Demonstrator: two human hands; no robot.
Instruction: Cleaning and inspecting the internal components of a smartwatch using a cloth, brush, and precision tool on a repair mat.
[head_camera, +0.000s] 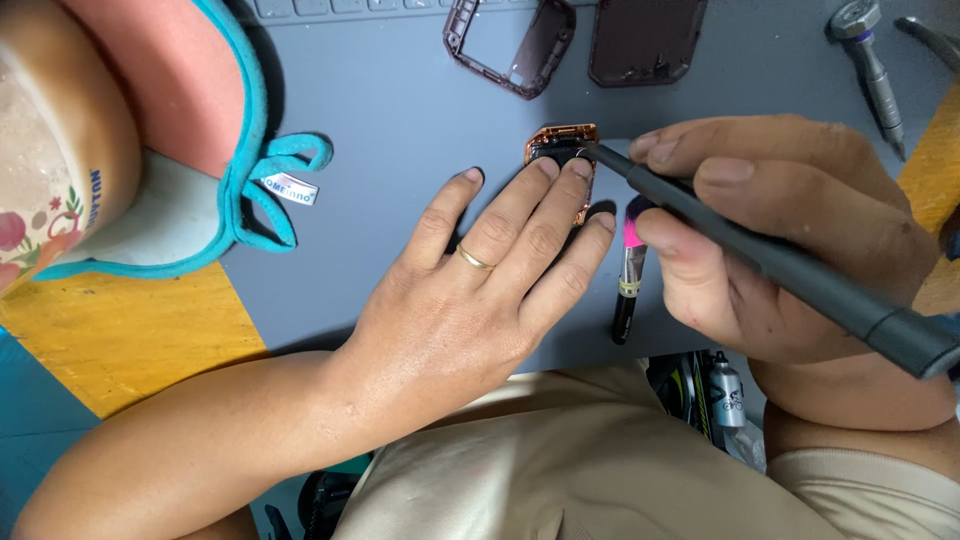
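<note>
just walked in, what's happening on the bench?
A person is working on a small copper-coloured device on a grey mat. The left hand presses flat on it, fingertips holding it down. The right hand holds a dark pen-shaped tool, tip touching the device's top edge. Two dark maroon casing parts lie further up the mat, a pink-and-black pen sits between the hands, and a metal driver lies top right.

mat (400, 110): matt grey rubber | tool (760, 250): matt dark plastic | ring (474, 259): shiny metal
</note>
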